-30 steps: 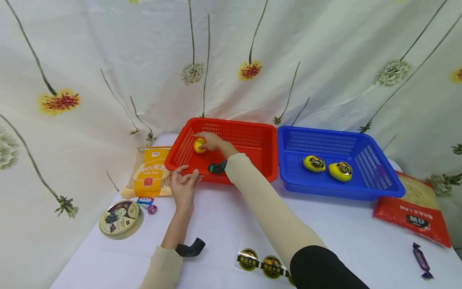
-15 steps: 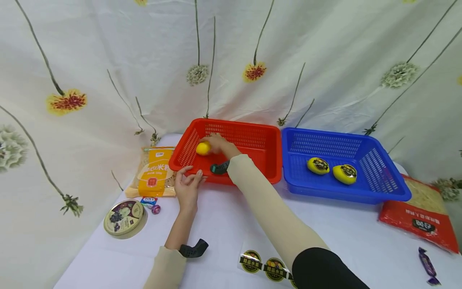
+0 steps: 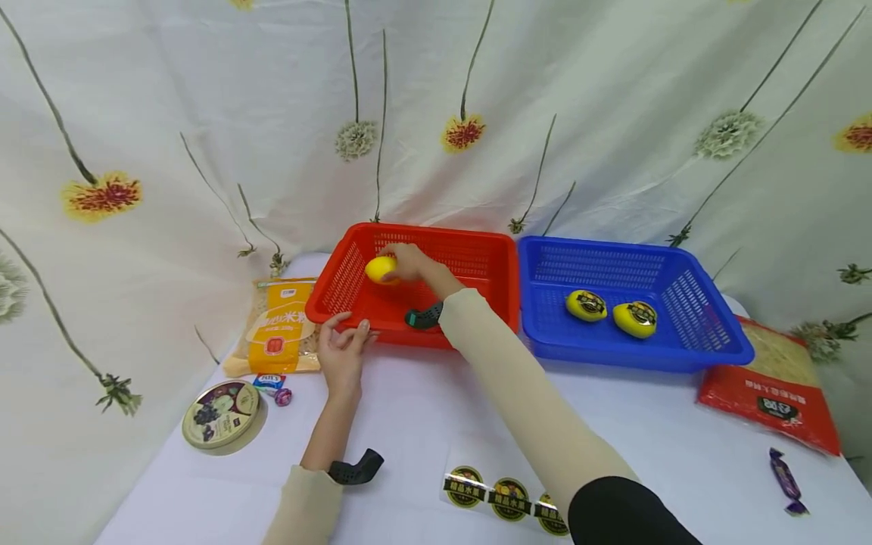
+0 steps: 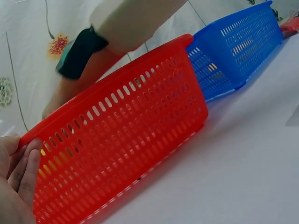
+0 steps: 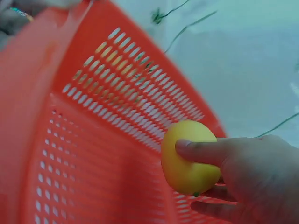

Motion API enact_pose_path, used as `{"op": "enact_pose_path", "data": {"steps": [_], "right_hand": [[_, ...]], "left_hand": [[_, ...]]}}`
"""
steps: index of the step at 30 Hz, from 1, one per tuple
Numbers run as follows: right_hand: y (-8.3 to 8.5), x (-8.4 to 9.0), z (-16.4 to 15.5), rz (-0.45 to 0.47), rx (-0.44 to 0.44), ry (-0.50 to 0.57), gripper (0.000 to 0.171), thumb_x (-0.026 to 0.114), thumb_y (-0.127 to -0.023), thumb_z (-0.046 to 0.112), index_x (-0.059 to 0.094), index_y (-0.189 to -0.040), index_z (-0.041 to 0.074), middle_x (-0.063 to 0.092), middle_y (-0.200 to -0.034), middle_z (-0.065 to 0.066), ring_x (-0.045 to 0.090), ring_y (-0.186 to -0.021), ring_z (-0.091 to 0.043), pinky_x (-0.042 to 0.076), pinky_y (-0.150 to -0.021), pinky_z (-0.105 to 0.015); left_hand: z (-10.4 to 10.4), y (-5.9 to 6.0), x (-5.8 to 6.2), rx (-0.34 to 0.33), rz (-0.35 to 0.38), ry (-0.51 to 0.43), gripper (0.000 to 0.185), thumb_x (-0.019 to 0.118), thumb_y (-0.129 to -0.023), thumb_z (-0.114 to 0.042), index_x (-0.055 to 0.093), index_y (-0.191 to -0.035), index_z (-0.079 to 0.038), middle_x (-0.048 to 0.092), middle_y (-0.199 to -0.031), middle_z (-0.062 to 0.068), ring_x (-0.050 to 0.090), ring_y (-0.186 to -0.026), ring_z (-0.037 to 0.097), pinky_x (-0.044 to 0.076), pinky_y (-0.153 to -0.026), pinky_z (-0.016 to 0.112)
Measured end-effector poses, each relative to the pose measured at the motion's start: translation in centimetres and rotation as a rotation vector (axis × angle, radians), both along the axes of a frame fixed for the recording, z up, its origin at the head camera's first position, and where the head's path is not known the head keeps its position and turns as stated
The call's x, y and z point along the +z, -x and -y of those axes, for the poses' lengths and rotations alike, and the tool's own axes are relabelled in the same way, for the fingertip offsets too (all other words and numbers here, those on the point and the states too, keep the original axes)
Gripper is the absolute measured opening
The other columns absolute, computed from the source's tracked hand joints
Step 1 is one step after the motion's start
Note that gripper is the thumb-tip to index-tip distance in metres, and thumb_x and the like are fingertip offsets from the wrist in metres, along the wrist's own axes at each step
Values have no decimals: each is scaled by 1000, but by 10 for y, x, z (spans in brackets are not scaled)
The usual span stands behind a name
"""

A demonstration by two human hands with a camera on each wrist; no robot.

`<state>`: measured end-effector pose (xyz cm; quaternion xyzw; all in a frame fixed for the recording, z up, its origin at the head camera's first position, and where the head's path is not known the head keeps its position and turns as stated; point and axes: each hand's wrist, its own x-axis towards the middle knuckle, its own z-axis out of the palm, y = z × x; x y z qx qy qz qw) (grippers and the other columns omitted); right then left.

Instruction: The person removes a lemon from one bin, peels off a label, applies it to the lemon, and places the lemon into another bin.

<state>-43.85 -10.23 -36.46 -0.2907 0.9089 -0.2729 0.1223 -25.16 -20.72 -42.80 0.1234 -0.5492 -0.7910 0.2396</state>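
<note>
In the head view my right hand (image 3: 409, 261) is inside the red basket (image 3: 446, 334), near its left end. It pinches a yellow lemon (image 3: 381, 269) between thumb and fingers. The right wrist view shows the thumb lying across the lemon (image 5: 187, 175), which has a small green tip. My left hand (image 3: 342, 359) grips the front left rim of the same basket, with fingers along the outer wall in the left wrist view. To the right, two lemons with black and gold labels, one left (image 3: 587, 305) and one right (image 3: 635, 319), lie in the blue basket (image 3: 633, 357).
A sheet of round stickers (image 3: 507, 499) lies near the front. At left are a yellow food bag (image 3: 279, 329), a round tin (image 3: 221, 414), a small blue packet (image 3: 269, 381) and a purple lollipop (image 3: 283, 397). A red bag (image 3: 770, 401) and purple candy (image 3: 786, 481) are at right.
The lemon has turned in my right hand, its long side now facing the head camera. My left hand keeps its grip on the red basket's rim. The head view has shifted slightly.
</note>
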Motion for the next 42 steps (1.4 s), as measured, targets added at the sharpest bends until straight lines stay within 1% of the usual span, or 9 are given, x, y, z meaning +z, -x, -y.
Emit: {"op": "enact_pose_path", "data": {"steps": [4,9,13,19,24,27,30,36,42], "right_hand": [[-10,27,-16,-40,38,110,52,70,-83,23,51,-131,12,52,-124,-6,49,-101,-19,45,-85,-27],[-34,56,-39,-124,106,210,51,72,-81,23,52,-128,14,54,-117,-3,49,-98,-17,45,-82,-24],[-69,68,-65,-230,140,262,52,73,-79,26,53,-126,15,54,-117,-2,49,-101,-16,45,-83,-26],[-135,66,-118,-298,168,372,53,75,-77,29,55,-125,18,51,-114,-1,47,-101,-14,49,-78,-24],[-184,48,-166,-330,158,445,52,77,-76,26,57,-123,18,52,-112,-1,51,-97,-14,51,-74,-26],[-207,27,-190,-336,106,444,52,77,-75,26,58,-123,20,54,-112,0,52,-97,-14,51,-74,-31],[-225,1,-210,-303,39,433,52,77,-75,26,58,-124,22,54,-112,2,54,-98,-15,51,-76,-33],[-242,-47,-235,-208,-39,418,54,78,-75,20,57,-125,16,54,-116,0,54,-105,-19,52,-79,-27],[-249,-73,-249,-166,-67,380,54,77,-76,18,57,-126,14,55,-118,-1,53,-107,-20,50,-84,-32]], "left_hand": [[6,-1,3,5,15,5,49,72,-78,-19,49,-119,-6,61,-72,3,67,-71,17,53,-74,29],[15,-1,6,19,16,1,48,72,-78,-17,49,-118,-6,61,-73,4,67,-69,16,53,-73,29],[19,0,7,18,19,8,46,71,-79,-16,49,-118,-7,62,-74,4,67,-68,15,53,-72,27],[17,0,3,10,46,6,42,70,-79,-15,51,-116,-9,61,-75,5,67,-69,16,53,-72,27],[13,0,1,14,57,9,42,70,-80,-15,51,-118,-10,61,-77,7,67,-71,17,53,-72,26],[11,0,1,21,46,8,43,71,-79,-17,51,-117,-10,61,-76,7,67,-71,17,53,-73,26],[9,-1,2,28,26,7,46,72,-78,-18,51,-117,-8,60,-75,6,66,-70,17,53,-72,26],[7,-3,6,35,-1,-1,43,72,-78,-14,51,-115,-7,61,-74,6,66,-67,16,53,-71,27],[1,-2,7,21,10,-14,42,73,-77,-15,53,-114,-8,62,-76,7,65,-69,17,53,-71,27]]}}
